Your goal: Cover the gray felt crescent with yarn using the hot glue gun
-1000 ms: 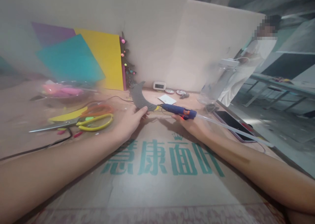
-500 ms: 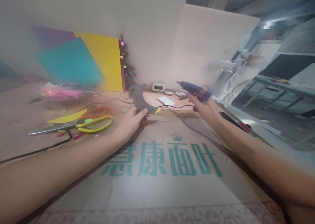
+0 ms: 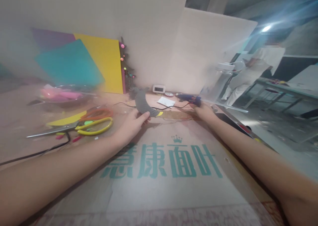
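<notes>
A dark grey crescent-shaped piece [image 3: 143, 102] with a small yellow tip is pinched at its lower part between the thumb and fingers of my left hand [image 3: 134, 124]. My right hand [image 3: 204, 111] reaches to the far right of the table, its fingers around the handle end of a blue hot glue gun [image 3: 189, 98]. The gun lies low, nozzle pointing left, with its fingers-side partly hidden. A black cord [image 3: 171, 108] runs leftward across the table behind the crescent. Beside the gun's nozzle are a round tin-like disc [image 3: 169, 94] and a white paper slip [image 3: 166, 102].
Large scissors [image 3: 94, 126] with yellow and orange handles lie left among scraps. Behind them stand a clear bowl [image 3: 67, 101] with pink pieces and coloured sheets [image 3: 99, 60]. A small white clock [image 3: 159, 88] is at the back. A person [image 3: 258, 67] stands beyond the table's right side.
My right hand has lowered the glue gun from the air to about table level, and its nozzle now covers one disc. My left hand still holds the crescent, nearly unmoved.
</notes>
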